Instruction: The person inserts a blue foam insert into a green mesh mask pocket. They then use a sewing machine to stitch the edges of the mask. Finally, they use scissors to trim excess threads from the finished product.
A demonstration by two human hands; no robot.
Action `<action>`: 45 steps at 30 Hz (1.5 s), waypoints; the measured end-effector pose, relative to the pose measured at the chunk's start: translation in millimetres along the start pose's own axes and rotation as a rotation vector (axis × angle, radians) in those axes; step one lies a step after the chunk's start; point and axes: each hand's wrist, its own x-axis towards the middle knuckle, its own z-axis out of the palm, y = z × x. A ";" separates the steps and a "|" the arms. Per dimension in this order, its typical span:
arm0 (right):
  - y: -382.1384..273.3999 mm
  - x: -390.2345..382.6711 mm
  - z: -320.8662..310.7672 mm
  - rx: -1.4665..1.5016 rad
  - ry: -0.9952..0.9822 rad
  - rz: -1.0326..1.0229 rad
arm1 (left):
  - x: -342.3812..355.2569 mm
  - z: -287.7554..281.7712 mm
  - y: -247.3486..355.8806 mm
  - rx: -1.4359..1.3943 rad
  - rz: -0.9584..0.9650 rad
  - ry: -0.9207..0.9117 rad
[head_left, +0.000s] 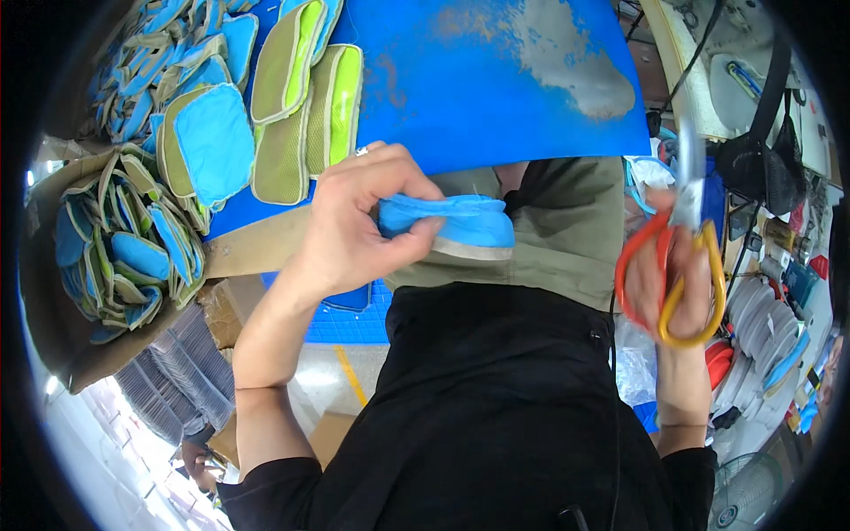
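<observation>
My left hand (372, 217) pinches a blue fabric pouch (474, 221) with a pale edge, held bent over my lap. Off to the right, my right hand (677, 274) grips a pair of scissors (630, 265) with one red and one yellow handle loop. Their blades point away from me and look blurred; whether they are apart I cannot tell. Left of centre on the blue table lie khaki mesh pouches with lime green sides (335, 111), and beside them a pouch with its blue face up (212, 144).
The worn blue table (443, 80) spans the far side. A heap of blue and khaki pouches (168, 62) covers its far left. Below it, a cardboard box (53, 327) is full of more pouches. A cluttered bench (761, 354) and a fan (748, 491) stand at the right.
</observation>
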 end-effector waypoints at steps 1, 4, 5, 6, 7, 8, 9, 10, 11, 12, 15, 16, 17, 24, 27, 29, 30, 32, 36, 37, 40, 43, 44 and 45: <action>0.8 13.3 3.0 -0.141 0.058 -0.067 | 2.5 2.7 1.1 0.008 0.023 -0.012; 6.5 44.2 25.9 -0.392 0.045 -0.054 | 10.0 6.6 7.6 0.059 0.076 -0.043; 9.9 52.2 34.6 -0.446 0.004 -0.028 | 11.4 5.5 11.2 0.094 0.084 -0.056; 20.4 59.8 46.2 -0.349 -0.024 -0.043 | 11.3 5.3 12.1 0.131 0.089 -0.066; 26.8 62.6 53.4 -0.354 -0.033 -0.042 | 11.7 5.3 15.8 0.144 0.134 0.003; 32.7 64.5 58.6 -0.359 -0.043 -0.042 | 12.2 7.2 20.3 0.157 0.180 0.073; 36.7 66.7 61.7 -0.363 -0.057 -0.041 | 11.5 7.0 23.0 0.172 0.224 0.144; 37.9 66.9 64.0 -0.398 -0.048 -0.040 | 9.3 3.1 25.1 0.278 0.268 0.136; 38.3 68.1 67.8 -0.400 -0.051 -0.061 | 6.7 -2.4 27.4 0.384 0.313 0.128; 39.0 68.7 72.1 -0.403 -0.054 -0.080 | 4.6 -5.6 28.8 0.486 0.355 0.120; 40.0 69.6 77.6 -0.438 -0.066 -0.073 | 6.0 -8.8 32.0 0.661 0.466 0.117; 39.8 69.8 78.6 -0.455 -0.071 -0.059 | 5.1 -8.6 34.1 0.704 0.470 0.123; 39.5 70.5 80.5 -0.445 -0.065 -0.047 | 3.8 -8.2 36.6 0.747 0.475 0.130; 45.9 71.6 85.2 -0.536 -0.039 -0.178 | 10.4 -13.4 34.9 0.878 0.296 0.016; 46.3 70.4 76.5 -0.522 -0.008 -0.154 | 14.2 -17.0 15.4 0.404 0.201 0.200; 45.7 71.0 73.0 -0.520 0.015 -0.141 | 10.4 -18.6 10.6 0.308 0.134 0.245; 46.7 71.2 72.0 -0.515 0.033 -0.149 | 8.9 -15.7 12.0 0.311 0.153 0.244; 49.2 72.2 70.6 -0.509 0.046 -0.178 | 8.8 -8.4 18.9 0.348 0.222 0.207; 41.7 72.4 73.4 -0.528 0.008 -0.133 | 12.3 -2.7 28.4 0.417 0.181 0.076; 39.1 71.6 74.7 -0.535 -0.006 -0.089 | 12.3 -3.9 27.7 0.412 0.178 0.065; 44.1 71.7 75.5 -0.520 -0.002 -0.108 | 12.8 -5.9 27.4 0.420 0.187 0.026; 46.2 71.5 77.0 -0.512 -0.012 -0.156 | 13.4 -5.1 30.1 0.432 0.191 0.032; 45.6 71.7 76.5 -0.547 -0.004 -0.185 | 13.7 -3.1 28.8 0.398 0.174 0.057; 44.6 72.2 76.4 -0.582 0.002 -0.214 | 13.2 -1.6 27.4 0.365 0.155 0.084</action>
